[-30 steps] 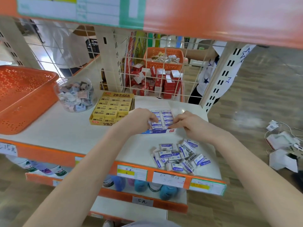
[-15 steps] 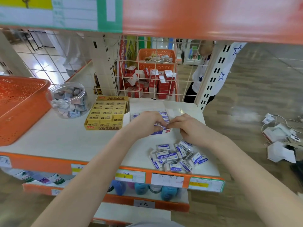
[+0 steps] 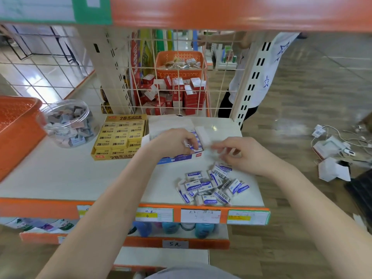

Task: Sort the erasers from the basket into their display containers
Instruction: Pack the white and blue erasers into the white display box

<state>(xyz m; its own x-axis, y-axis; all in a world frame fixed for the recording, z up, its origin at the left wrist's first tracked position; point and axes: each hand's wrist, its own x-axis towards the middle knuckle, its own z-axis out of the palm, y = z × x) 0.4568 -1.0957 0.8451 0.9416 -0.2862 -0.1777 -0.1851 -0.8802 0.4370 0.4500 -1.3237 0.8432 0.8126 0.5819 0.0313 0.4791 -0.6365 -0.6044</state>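
Fingers (image 3: 221, 148) of R hand (image 3: 248, 156) hang loosely curled, prob. empty (blurred); loose erasers (image 3: 193, 187) lie just nearside; L hand (image 3: 173, 143) farther, at box (image 3: 177, 159).

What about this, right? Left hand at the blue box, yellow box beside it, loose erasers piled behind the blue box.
Not quite: the head view shows the loose erasers piled in front of the blue box, by the edge of the shelf. The left hand is at that box, and the yellow box sits beside it.
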